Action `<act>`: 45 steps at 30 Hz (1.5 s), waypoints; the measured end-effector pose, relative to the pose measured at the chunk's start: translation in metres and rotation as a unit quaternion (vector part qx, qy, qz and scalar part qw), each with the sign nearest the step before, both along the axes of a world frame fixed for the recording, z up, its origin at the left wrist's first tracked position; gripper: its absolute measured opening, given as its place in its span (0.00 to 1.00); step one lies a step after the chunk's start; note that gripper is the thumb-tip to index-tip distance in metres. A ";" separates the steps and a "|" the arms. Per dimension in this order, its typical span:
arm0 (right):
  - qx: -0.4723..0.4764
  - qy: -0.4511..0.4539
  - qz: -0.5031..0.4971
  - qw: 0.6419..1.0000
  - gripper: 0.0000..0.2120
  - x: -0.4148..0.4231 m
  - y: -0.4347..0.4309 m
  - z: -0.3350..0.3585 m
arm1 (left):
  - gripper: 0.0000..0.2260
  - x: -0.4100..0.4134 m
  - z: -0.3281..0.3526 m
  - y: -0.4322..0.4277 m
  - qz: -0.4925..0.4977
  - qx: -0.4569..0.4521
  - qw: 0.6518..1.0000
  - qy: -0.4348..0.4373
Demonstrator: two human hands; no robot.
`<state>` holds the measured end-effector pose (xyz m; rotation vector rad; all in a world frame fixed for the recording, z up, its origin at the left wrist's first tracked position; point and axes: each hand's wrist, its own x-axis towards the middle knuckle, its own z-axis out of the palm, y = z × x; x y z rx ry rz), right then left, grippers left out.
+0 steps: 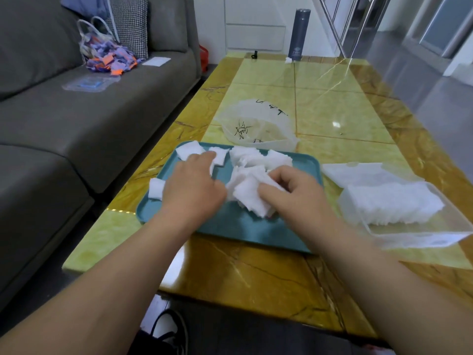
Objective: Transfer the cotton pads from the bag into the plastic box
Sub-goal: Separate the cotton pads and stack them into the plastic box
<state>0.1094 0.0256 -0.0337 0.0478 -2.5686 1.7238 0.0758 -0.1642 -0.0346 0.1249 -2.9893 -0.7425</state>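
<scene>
White square cotton pads (252, 160) lie loose in a heap on a teal tray (230, 226) in the middle of the table. My right hand (294, 190) grips a bunch of the pads at the heap's near side. My left hand (194, 185) lies over the tray's left part, its fingers stretched toward pads near the far rim. A clear plastic box (440, 224) stands to the right of the tray, with a neat stack of pads (391, 203) inside and its lid open behind. The crumpled clear bag (256, 124) with black writing lies beyond the tray.
The yellow marble-patterned table (256, 272) runs away from me. A grey flask (298, 34) stands at its far end. A grey sofa (64, 124) on the left carries a bag of purple and orange scraps (107, 55). My shoe (166, 331) shows below the table's near edge.
</scene>
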 end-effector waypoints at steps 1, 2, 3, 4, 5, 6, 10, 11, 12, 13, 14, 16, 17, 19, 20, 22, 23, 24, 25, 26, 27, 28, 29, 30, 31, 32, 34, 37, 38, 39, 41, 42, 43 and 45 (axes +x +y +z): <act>-0.029 -0.033 0.036 0.998 0.05 0.000 -0.007 -0.004 | 0.30 -0.002 0.000 -0.009 0.018 -0.066 0.997 -0.024; -0.048 -0.057 0.068 0.995 0.05 0.001 -0.013 -0.009 | 0.30 -0.003 -0.001 -0.018 0.030 -0.116 0.991 -0.066; -0.052 -0.072 0.090 0.992 0.05 0.001 -0.017 -0.014 | 0.29 -0.001 -0.002 -0.024 0.035 -0.143 0.982 -0.116; -0.042 -0.079 0.098 0.991 0.05 0.000 -0.020 -0.018 | 0.29 0.002 -0.003 -0.027 0.037 -0.145 0.975 -0.162; -0.023 -0.082 0.095 0.992 0.05 -0.001 -0.021 -0.021 | 0.30 0.006 -0.005 -0.028 0.031 -0.130 0.972 -0.191; -0.001 -0.083 0.081 0.993 0.05 -0.002 -0.020 -0.024 | 0.30 0.009 -0.007 -0.027 0.020 -0.114 0.973 -0.202; 0.035 -0.075 0.026 0.996 0.06 -0.009 -0.008 -0.029 | 0.27 0.018 -0.009 -0.017 -0.045 -0.082 0.987 -0.134; 0.044 -0.067 0.018 0.997 0.06 -0.010 -0.004 -0.029 | 0.26 0.020 -0.009 -0.014 -0.067 -0.057 0.989 -0.121; 0.053 -0.058 0.010 0.997 0.05 -0.011 -0.001 -0.029 | 0.26 0.023 -0.009 -0.011 -0.093 -0.025 0.989 -0.112; 0.059 -0.049 0.004 0.997 0.05 -0.011 0.001 -0.028 | 0.25 0.025 -0.010 -0.009 -0.118 0.014 0.987 -0.105; 0.064 -0.039 -0.003 0.997 0.04 -0.012 0.005 -0.027 | 0.23 0.025 -0.011 -0.008 -0.135 0.047 0.986 -0.089; 0.069 -0.027 -0.016 0.997 0.04 -0.013 0.010 -0.025 | 0.18 0.020 -0.016 -0.010 -0.135 0.059 0.988 -0.035; 0.071 -0.027 -0.020 0.997 0.04 -0.013 0.012 -0.025 | 0.15 0.017 -0.018 -0.012 -0.120 0.044 0.992 -0.011; 0.088 -0.024 -0.025 0.995 0.03 -0.013 0.017 -0.025 | 0.15 0.010 -0.021 -0.017 -0.093 0.020 0.995 -0.015; 0.101 -0.020 -0.027 0.994 0.03 -0.013 0.018 -0.024 | 0.15 0.008 -0.021 -0.017 -0.091 0.023 0.995 -0.042; 0.113 -0.016 -0.025 0.993 0.03 -0.013 0.021 -0.024 | 0.20 0.006 -0.022 -0.015 -0.099 0.034 0.990 -0.092; 0.112 -0.016 -0.023 0.993 0.04 -0.013 0.021 -0.024 | 0.23 0.005 -0.022 -0.013 -0.099 0.044 0.989 -0.105; 0.110 -0.019 -0.020 0.994 0.03 -0.013 0.022 -0.023 | 0.24 0.004 -0.021 -0.011 -0.094 0.056 0.987 -0.118; 0.108 -0.022 -0.018 0.994 0.03 -0.013 0.022 -0.023 | 0.23 0.003 -0.020 -0.008 -0.089 0.069 0.985 -0.130; 0.109 -0.024 -0.015 0.994 0.03 -0.012 0.022 -0.023 | 0.19 0.002 -0.019 -0.005 -0.083 0.080 0.982 -0.149; 0.109 -0.025 -0.013 0.994 0.03 -0.012 0.022 -0.023 | 0.16 0.002 -0.019 -0.004 -0.078 0.094 0.979 -0.164; 0.106 -0.026 -0.012 0.994 0.03 -0.011 0.021 -0.022 | 0.13 0.002 -0.018 -0.004 -0.077 0.107 0.975 -0.176; 0.102 -0.027 -0.014 0.994 0.03 -0.011 0.021 -0.021 | 0.11 0.003 -0.018 -0.004 -0.078 0.119 0.973 -0.183; 0.094 -0.028 -0.018 0.995 0.03 -0.011 0.021 -0.021 | 0.09 0.004 -0.017 -0.005 -0.080 0.128 0.971 -0.186; 0.082 -0.030 -0.025 0.996 0.03 -0.011 0.021 -0.020 | 0.08 0.005 -0.015 -0.007 -0.077 0.132 0.971 -0.184; 0.067 -0.032 -0.030 0.997 0.04 -0.011 0.022 -0.020 | 0.07 0.005 -0.012 -0.010 -0.072 0.132 0.973 -0.177; 0.040 -0.032 -0.040 0.998 0.04 -0.012 0.023 -0.017 | 0.06 0.008 -0.004 -0.017 -0.056 0.141 0.976 -0.159; 0.018 -0.036 -0.052 0.998 0.03 -0.012 0.023 -0.016 | 0.06 0.013 0.006 -0.030 -0.048 0.246 0.957 -0.147; 0.007 -0.037 -0.055 0.998 0.02 -0.011 0.023 -0.015 | 0.06 0.015 0.009 -0.033 -0.050 0.287 0.946 -0.143; -0.005 -0.040 -0.057 0.998 0.01 -0.011 0.023 -0.015 | 0.06 0.016 0.010 -0.035 -0.046 0.329 0.933 -0.138; -0.033 -0.047 -0.060 0.997 0.03 -0.010 0.021 -0.013 | 0.05 0.017 0.013 -0.037 -0.037 0.421 0.897 -0.125; -0.049 -0.054 -0.059 0.996 0.04 -0.010 0.020 -0.011 | 0.04 0.018 0.014 -0.038 -0.039 0.463 0.878 -0.118; -0.065 -0.061 -0.056 0.994 0.06 -0.009 0.020 -0.010 | 0.03 0.018 0.016 -0.037 -0.048 0.494 0.860 -0.116; -0.095 -0.074 -0.045 0.992 0.07 -0.008 0.018 -0.008 | 0.03 0.019 0.019 -0.034 -0.077 0.524 0.839 -0.127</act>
